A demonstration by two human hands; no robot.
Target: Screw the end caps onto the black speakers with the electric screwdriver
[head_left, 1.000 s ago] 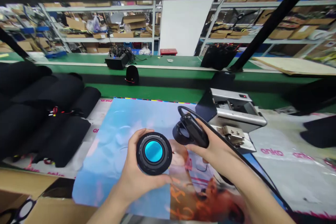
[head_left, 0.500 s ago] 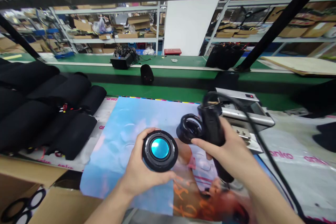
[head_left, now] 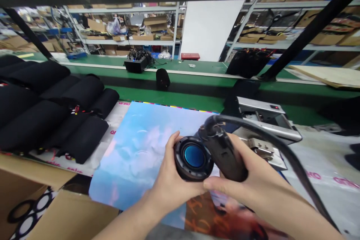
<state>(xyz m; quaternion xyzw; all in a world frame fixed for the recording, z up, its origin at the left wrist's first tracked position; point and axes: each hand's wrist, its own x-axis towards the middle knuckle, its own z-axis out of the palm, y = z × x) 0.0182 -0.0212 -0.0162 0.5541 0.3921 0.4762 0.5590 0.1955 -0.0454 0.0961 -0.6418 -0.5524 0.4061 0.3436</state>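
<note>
A round black speaker driver [head_left: 194, 157] with a shiny blue centre faces up over the printed sheet. My left hand [head_left: 171, 176] is closed around its left side and underside. In the fist of my right hand [head_left: 247, 168] is a black cylindrical power tool [head_left: 225, 153] with a thick cable [head_left: 270, 135] curving off to the lower right. The right thumb touches the driver's lower right edge. A black ring with small holes appears seated over the driver's rim. The other right fingers are mostly hidden behind the tool.
Black fabric-covered cylinders [head_left: 81, 135] are heaped at left. Below them, an open cardboard box [head_left: 75, 213] holds black-and-white rings [head_left: 26, 225]. A silver metal device [head_left: 261, 120] stands at right. A glossy printed sheet [head_left: 126, 157] lies underneath, before a green bench [head_left: 135, 92].
My hands have come together. The black ring from my right hand is now on the driver in my left hand. The left hand moved right; the tool stays in the right.
</note>
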